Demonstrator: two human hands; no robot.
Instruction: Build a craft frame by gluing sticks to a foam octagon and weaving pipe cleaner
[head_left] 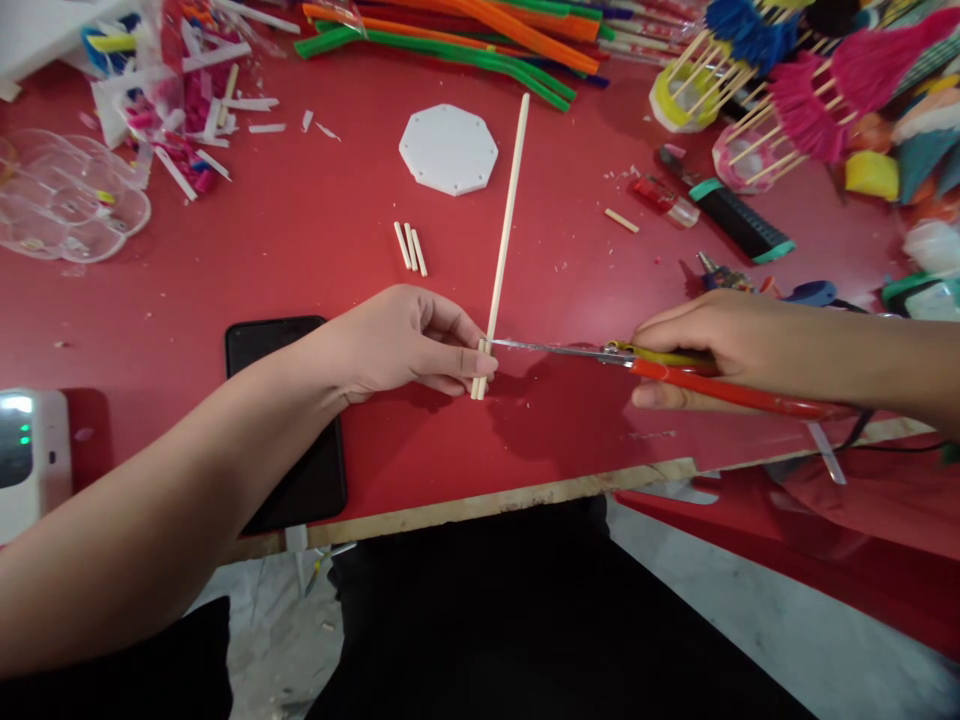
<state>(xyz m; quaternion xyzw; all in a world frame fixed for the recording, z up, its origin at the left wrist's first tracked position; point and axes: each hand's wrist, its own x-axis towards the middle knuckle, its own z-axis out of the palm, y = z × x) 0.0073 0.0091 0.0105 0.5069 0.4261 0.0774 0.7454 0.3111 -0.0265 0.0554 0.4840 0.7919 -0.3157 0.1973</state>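
My left hand [427,345] pinches a long pale wooden stick [510,200] near its lower end, together with a short stick piece [475,388] laid alongside it. My right hand [697,345] is wrapped round the handles of scissors [622,360], one handle orange-red and one yellow. Their blades reach left and meet the long stick just above my left thumb. Beyond my left hand, three short cut sticks [411,250] lie side by side on the red table [570,440]. A white eight-sided plate [448,150] with small holes round its rim lies farther back.
A black phone [300,480] lies under my left forearm, beside a white device [34,460] with green lights. Scraps [187,120] and a clear palette [75,200] lie left, pipe cleaners [450,40] behind. A cutter knife [739,215], glue gun [810,292] and crafted stick figures [817,100] are on the right.
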